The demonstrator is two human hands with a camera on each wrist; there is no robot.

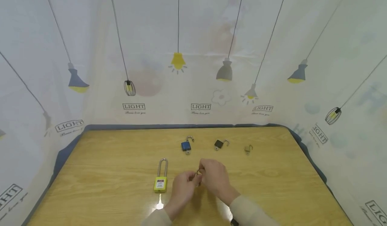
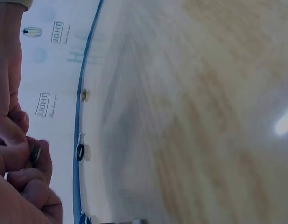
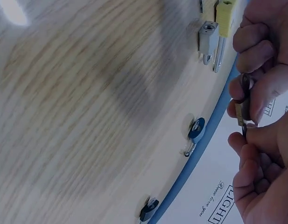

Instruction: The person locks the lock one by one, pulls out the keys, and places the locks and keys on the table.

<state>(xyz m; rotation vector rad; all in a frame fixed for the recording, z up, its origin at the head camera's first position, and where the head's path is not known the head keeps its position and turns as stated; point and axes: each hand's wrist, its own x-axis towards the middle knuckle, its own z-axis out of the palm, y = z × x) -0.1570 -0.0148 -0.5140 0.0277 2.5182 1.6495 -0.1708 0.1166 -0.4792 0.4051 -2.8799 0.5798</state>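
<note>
Before a lamp-printed backdrop and over a wood-grain table, the left hand and right hand pinch one small brass-coloured piece.

Both hands are drawn in close, thumbs and fingers gripping the piece and covering much of it; around them, on a clock centred there in the head view, a yellow padlock lies at nine with both legs of its long shackle in its body, a grey padlock showing near it in the right wrist view, a blue padlock at eleven and a black padlock at one, both with shackles open, a key in glare at eight, just beside the yellow body, and a little brass padlock, shackle open, at two.
</note>
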